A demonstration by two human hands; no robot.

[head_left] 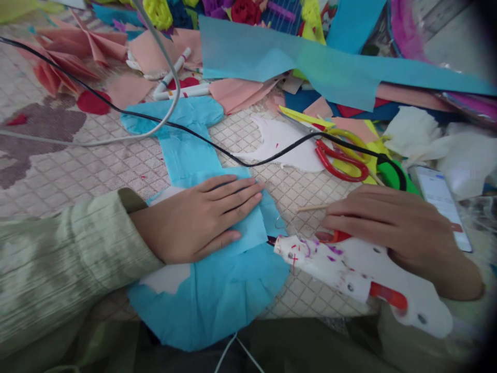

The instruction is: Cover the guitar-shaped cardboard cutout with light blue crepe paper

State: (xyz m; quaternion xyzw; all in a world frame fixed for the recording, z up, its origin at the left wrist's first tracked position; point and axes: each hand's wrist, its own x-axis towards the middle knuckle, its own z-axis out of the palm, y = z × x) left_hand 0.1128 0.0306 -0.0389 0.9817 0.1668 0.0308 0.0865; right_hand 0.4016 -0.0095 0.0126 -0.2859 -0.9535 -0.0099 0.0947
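My left hand point(198, 217) lies flat, fingers together, pressing on a blue paper shape point(217, 290) that covers a white cutout underneath. The blue paper runs up from a round lower part to a T-shaped top point(182, 129). My right hand point(392, 228) rests over a white glue gun point(349, 269) with an orange trigger and paint flecks; its nozzle points left at the edge of the blue paper. A thin wooden stick point(312, 208) lies by my right fingertips.
Red-and-yellow scissors point(341, 155) and green-handled scissors point(392, 173) lie behind my right hand, a phone point(442, 202) to its right. A black cable point(248, 161) and a grey cable point(116, 139) cross the quilted surface. Markers point(182, 93), pink, blue and white paper scraps fill the back.
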